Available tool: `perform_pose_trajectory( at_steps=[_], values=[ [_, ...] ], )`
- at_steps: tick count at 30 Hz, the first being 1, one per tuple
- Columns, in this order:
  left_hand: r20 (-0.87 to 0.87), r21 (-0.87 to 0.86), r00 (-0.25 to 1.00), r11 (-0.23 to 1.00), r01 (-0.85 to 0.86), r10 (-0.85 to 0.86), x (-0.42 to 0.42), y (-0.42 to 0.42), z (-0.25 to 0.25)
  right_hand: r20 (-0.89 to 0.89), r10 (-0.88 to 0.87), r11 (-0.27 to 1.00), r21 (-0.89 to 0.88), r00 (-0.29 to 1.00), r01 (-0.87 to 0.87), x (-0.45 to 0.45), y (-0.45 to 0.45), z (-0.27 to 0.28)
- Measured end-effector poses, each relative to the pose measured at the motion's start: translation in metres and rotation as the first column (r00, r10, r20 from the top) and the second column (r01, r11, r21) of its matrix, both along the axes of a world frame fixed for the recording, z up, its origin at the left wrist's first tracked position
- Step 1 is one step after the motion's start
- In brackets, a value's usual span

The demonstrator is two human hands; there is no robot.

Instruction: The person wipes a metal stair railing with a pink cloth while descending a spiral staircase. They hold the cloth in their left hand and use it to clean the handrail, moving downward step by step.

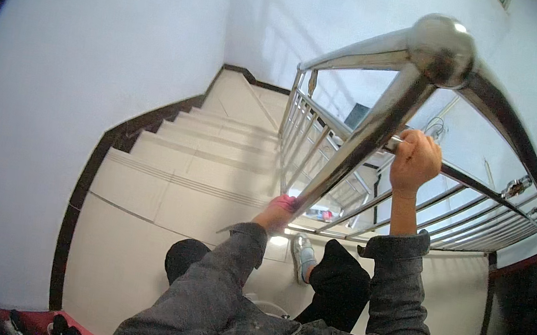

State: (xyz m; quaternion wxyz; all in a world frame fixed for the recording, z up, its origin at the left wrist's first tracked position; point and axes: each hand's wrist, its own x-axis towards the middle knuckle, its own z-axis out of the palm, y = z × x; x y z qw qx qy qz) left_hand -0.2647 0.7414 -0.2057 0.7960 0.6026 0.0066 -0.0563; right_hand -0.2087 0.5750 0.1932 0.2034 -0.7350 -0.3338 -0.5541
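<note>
A thick metal newel post with a round ball cap rises close before me. My left hand, partly reddish, is at the lower part of this post; its fingers are mostly hidden, so I cannot tell how it holds on. My right hand is closed around the lower horizontal rail of the railing, just right of the post. Thin metal balusters run down from that rail. A curved top handrail leads from the ball cap to the right, another to the left.
Tiled stairs with a dark skirting descend at the left along a pale wall. My shoe stands on the landing behind the railing. Several shoes lie on a red mat at the lower left.
</note>
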Motion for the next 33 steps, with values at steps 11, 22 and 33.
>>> perform_pose_trajectory(
  at_steps=[11, 22, 33],
  values=[
    [0.781, 0.501, 0.595, 0.378, -0.779, 0.191, -0.04, -0.039, 0.241, -0.139, -0.004, 0.999, 0.039, 0.99, 0.009, -0.023, -0.006, 0.0],
    [0.946, 0.084, 0.224, 0.49, -0.867, 0.236, -0.041, -0.088, 0.435, -0.196, 0.006, 1.0, 0.003, 0.981, -0.005, -0.027, -0.021, 0.008],
    [0.999, 0.012, 0.018, 0.138, -0.99, 0.037, 0.007, -0.056, 0.474, -0.202, 0.064, 0.998, 0.003, 0.977, -0.065, -0.028, -0.023, 0.008]
  ],
)
